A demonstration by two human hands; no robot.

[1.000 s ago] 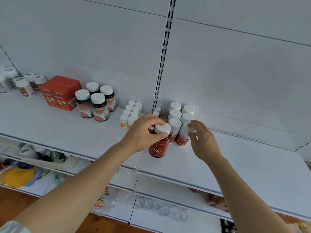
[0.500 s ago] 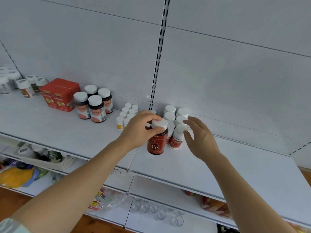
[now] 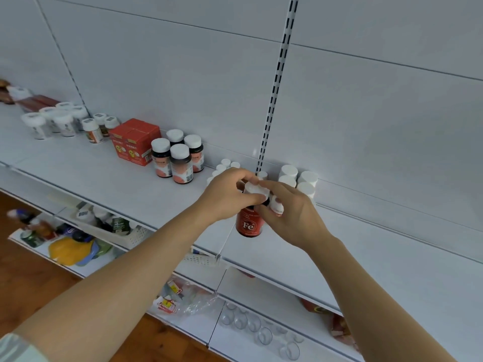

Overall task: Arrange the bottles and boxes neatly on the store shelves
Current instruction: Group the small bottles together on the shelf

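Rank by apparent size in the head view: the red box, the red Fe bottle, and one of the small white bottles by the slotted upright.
1. Red box.
2. Red Fe bottle, partly covered by both hands and nearer the camera, so this ranking is unsure.
3. Small white bottle, clearly smallest.

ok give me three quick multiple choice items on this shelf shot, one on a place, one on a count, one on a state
1. The red boxes stand where, seen from the camera?
A. left of the dark bottles
B. right of them
C. on the floor

2. How many dark bottles are in that cluster?
A. two
B. four
C. six

3. The Fe bottle is
A. lying flat
B. untouched
C. held by both hands

Key: 1 A, boxes sit just left. 2 B, four white caps. 3 C, left hand and right hand wrap it.
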